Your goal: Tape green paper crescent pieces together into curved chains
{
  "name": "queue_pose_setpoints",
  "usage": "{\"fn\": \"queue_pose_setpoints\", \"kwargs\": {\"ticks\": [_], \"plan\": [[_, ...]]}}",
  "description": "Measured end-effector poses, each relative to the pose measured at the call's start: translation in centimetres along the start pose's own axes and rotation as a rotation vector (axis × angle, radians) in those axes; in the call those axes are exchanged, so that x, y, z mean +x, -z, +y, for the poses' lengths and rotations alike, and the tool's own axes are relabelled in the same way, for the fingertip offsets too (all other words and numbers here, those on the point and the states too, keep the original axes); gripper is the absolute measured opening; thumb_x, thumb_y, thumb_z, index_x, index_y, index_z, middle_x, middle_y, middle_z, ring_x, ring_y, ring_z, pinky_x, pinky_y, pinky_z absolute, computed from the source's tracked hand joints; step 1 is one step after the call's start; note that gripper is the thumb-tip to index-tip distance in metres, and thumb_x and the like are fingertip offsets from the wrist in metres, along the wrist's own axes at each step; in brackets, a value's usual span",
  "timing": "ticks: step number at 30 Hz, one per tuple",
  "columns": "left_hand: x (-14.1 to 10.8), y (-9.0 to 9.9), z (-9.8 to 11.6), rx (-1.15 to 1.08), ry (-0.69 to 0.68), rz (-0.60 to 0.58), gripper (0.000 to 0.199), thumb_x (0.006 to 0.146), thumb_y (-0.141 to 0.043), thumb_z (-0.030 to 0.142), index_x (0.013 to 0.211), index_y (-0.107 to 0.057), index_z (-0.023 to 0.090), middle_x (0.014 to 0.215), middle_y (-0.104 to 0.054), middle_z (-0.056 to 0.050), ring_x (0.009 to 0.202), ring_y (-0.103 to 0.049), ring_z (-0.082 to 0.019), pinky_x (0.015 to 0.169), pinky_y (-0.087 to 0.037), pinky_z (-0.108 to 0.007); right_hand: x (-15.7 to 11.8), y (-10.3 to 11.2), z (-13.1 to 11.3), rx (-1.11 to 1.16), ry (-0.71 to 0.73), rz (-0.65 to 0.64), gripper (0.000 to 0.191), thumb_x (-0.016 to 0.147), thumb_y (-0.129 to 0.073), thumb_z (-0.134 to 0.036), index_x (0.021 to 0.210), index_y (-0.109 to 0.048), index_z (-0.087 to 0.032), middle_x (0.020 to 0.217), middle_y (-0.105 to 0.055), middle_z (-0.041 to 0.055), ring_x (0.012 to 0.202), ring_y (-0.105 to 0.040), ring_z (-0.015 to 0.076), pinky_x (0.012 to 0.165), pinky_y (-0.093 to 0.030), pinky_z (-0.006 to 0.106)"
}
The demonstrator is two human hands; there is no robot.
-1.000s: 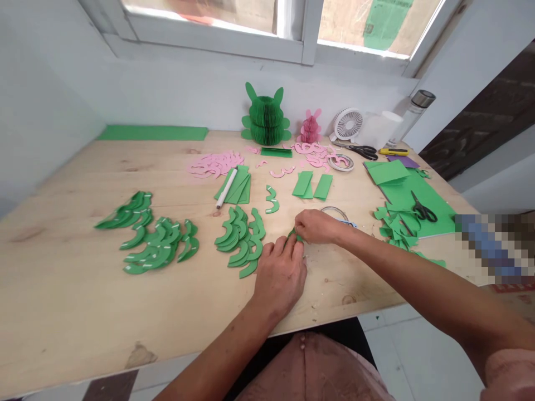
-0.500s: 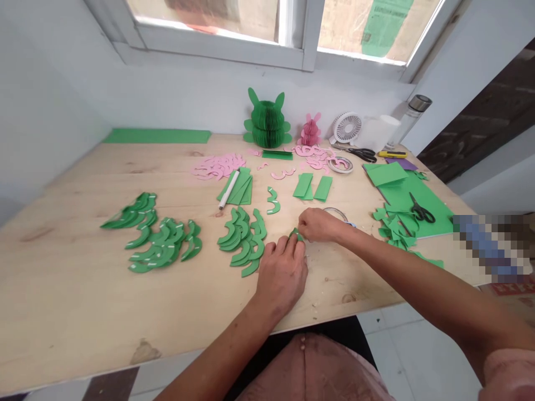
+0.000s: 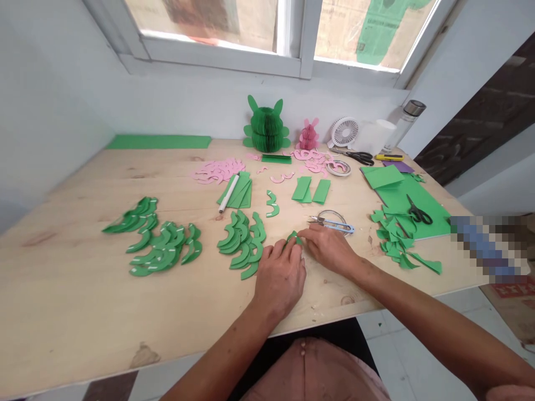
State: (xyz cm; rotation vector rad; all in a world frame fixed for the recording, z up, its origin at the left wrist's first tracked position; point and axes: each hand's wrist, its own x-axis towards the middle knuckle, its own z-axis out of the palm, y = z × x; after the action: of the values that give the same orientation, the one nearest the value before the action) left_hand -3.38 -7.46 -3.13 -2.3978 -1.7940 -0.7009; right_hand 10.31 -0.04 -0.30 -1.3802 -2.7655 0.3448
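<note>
Under the fingertips of my left hand (image 3: 281, 273) lies a small green paper cutout (image 3: 294, 236), held against the table and mostly covered. The fingers are bent and close together. My right hand (image 3: 330, 248) meets the cutout's right edge with its fingertips, the other fingers curled in; its thumb is hidden. Beyond it, blue-handled thread snips (image 3: 337, 225) lie across a tape roll (image 3: 330, 214). Left of my hands is a pile of scalloped green cutouts (image 3: 242, 242), and farther left a second pile (image 3: 163, 245) bears white strips. One scalloped piece (image 3: 272, 204) lies apart.
Green cards (image 3: 242, 192) with a white pen (image 3: 229, 193) lie ahead. Pink cutouts (image 3: 219, 170) are behind them. At right are black scissors (image 3: 418, 210), green scraps (image 3: 395, 239) and a green sheet (image 3: 426, 195). A green honeycomb paper figure (image 3: 267, 128) and a fan (image 3: 345, 132) stand by the wall.
My right hand has come down and its fist has loosened, with the fingertips now at the cutout. The snips are uncovered. My left hand has stayed on the cutout.
</note>
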Motion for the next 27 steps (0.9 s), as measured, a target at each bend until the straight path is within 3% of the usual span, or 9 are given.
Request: {"fn": "queue_pose_setpoints", "kwargs": {"ticks": [8,15,19,27], "plan": [[-0.1,0.1,-0.5,-0.078,0.006,0.015,0.023,0.086,-0.041,0.016,0.103,-0.055,0.013,0.106,-0.066,-0.012,0.101,-0.056,-0.026,0.082,-0.042,-0.041,-0.9,-1.3,-0.4,-0.246,0.108,0.094,0.020,0.091,-0.041,-0.017,0.099,-0.060,-0.018,0.087,-0.058,0.0072,0.078,-0.053,0.0172,0.056,-0.029,0.027],[-0.2,0.0,-0.6,-0.094,0.020,0.033,0.024,0.086,-0.040,0.016,0.106,-0.053,0.013,0.098,-0.067,-0.012,0.099,-0.058,-0.026,0.081,-0.043,-0.041,-1.0,-2.6,0.3,-0.164,0.070,0.224,0.024,0.090,-0.039,-0.014,0.100,-0.060,-0.018,0.083,-0.057,0.0055,0.073,-0.051,0.0151,0.056,-0.030,0.026],[-0.2,0.0,-0.7,-0.098,0.013,0.031,0.022,0.087,-0.040,0.015,0.104,-0.053,0.013,0.097,-0.067,-0.011,0.099,-0.058,-0.025,0.081,-0.043,-0.040,-1.0,-2.7,0.3,-0.183,0.127,0.234,0.027,0.092,-0.038,-0.017,0.108,-0.059,-0.020,0.085,-0.057,0.0054,0.076,-0.050,0.0154,0.056,-0.029,0.025],[-0.1,0.0,-0.7,-0.124,0.019,0.052,0.022,0.086,-0.040,0.014,0.104,-0.052,0.014,0.097,-0.067,-0.010,0.097,-0.058,-0.024,0.080,-0.044,-0.039,-0.9,-2.8,0.4,-0.090,0.090,0.276,0.026,0.090,-0.038,-0.016,0.096,-0.062,-0.018,0.080,-0.058,0.0048,0.073,-0.052,0.0149,0.058,-0.032,0.025]]}}
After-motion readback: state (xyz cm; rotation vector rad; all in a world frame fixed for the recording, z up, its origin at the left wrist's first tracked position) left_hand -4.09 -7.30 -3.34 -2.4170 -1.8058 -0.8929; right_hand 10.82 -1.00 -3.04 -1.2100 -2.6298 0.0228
